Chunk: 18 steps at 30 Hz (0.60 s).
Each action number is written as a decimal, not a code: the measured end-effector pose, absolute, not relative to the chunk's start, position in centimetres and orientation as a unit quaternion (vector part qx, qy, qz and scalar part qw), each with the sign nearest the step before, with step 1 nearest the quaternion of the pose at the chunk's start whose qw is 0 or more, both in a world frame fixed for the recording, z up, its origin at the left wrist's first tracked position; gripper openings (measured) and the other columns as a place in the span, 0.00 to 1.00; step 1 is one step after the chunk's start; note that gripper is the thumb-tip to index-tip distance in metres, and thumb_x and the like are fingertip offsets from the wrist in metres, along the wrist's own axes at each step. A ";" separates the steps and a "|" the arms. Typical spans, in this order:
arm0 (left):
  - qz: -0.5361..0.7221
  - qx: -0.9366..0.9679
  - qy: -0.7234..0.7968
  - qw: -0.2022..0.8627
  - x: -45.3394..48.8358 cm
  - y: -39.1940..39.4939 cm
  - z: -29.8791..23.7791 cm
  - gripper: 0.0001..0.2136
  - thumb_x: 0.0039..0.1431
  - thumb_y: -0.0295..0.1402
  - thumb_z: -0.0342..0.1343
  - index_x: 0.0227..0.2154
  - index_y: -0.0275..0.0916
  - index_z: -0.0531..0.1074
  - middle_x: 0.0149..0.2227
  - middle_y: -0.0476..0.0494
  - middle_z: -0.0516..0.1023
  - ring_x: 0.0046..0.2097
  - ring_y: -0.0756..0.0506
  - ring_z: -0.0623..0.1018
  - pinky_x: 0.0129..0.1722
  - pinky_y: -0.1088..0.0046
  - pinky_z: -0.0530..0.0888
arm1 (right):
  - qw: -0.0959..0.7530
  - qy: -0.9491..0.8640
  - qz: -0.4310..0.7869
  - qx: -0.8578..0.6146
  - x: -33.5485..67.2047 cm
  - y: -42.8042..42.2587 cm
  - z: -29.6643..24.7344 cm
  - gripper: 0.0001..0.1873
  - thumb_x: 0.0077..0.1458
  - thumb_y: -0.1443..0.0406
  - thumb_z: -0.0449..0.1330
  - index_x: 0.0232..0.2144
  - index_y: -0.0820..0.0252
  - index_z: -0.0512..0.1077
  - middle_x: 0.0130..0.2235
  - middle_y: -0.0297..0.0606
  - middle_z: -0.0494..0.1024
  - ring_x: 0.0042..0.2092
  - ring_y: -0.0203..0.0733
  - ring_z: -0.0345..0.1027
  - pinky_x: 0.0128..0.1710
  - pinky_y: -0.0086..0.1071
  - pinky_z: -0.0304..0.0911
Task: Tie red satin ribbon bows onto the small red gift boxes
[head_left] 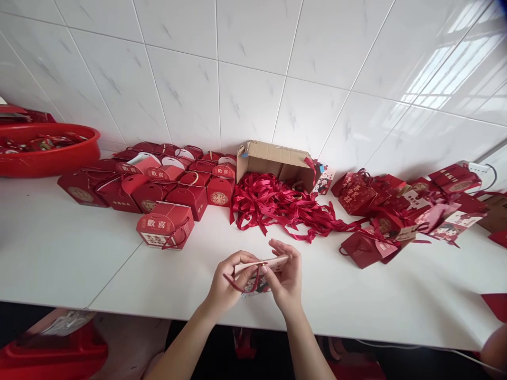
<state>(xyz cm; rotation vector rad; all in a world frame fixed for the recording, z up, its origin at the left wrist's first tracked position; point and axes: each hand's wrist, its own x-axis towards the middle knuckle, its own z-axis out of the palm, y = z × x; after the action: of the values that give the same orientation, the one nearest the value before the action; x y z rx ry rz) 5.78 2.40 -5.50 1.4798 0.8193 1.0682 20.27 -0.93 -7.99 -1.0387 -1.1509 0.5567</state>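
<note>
Both my hands meet over the near edge of the white table (71,264). My left hand (228,282) pinches a thin red ribbon (237,285) that runs under a small flat printed card (259,266). My right hand (285,274) grips the right end of that card, fingers curled round it. The card is pale pink with a red picture on it. A heap of loose red ribbons (285,208) lies just beyond my hands.
Several folded red gift boxes (166,224) stand at the back left. An open cardboard box (273,161) lies on its side against the tiled wall. More red boxes and cards (396,211) are piled at the right. A red basin (47,150) sits far left.
</note>
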 end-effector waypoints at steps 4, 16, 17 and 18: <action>0.476 0.680 0.310 0.464 4.8 1.5 -5.8 0.12 0.60 0.35 0.57 0.46 0.41 0.72 0.50 0.35 0.72 0.49 0.40 0.77 0.43 0.64 0.79 | 0.663 -0.493 0.364 -0.431 20.1 -1.4 -7.7 0.14 0.54 0.62 0.65 0.39 0.54 0.64 0.32 0.32 0.70 0.27 0.34 0.65 0.23 0.28 0.63; 0.563 0.757 0.228 0.242 -0.5 -1.4 -4.0 0.17 0.57 0.18 0.55 0.44 0.44 0.76 0.35 0.45 0.78 0.34 0.47 0.78 0.31 0.74 0.76 | 0.649 -0.645 0.157 -0.371 21.1 -3.6 -5.2 0.12 0.52 0.71 0.61 0.35 0.53 0.62 0.32 0.34 0.69 0.34 0.41 0.64 0.35 0.38 0.62; 0.582 0.728 0.241 0.270 -0.3 -1.5 -3.6 0.17 0.57 0.19 0.56 0.46 0.44 0.74 0.31 0.47 0.78 0.32 0.47 0.78 0.31 0.74 0.76 | 0.640 -0.662 0.142 -0.364 21.0 -3.8 -4.9 0.13 0.52 0.72 0.62 0.35 0.54 0.62 0.31 0.34 0.69 0.33 0.41 0.65 0.34 0.38 0.62; 0.601 0.692 0.264 0.301 -0.1 -1.6 -3.1 0.18 0.57 0.21 0.58 0.48 0.44 0.71 0.30 0.49 0.79 0.31 0.48 0.78 0.32 0.72 0.77 | 0.630 -0.679 0.127 -0.355 20.9 -4.0 -4.6 0.13 0.51 0.72 0.62 0.35 0.54 0.62 0.31 0.34 0.69 0.33 0.41 0.65 0.33 0.38 0.62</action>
<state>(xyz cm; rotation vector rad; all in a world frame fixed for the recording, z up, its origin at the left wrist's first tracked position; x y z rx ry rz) -0.07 -1.56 -3.09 1.8354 0.7012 1.5930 20.94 -4.03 -4.55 -0.8134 -1.5554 0.2900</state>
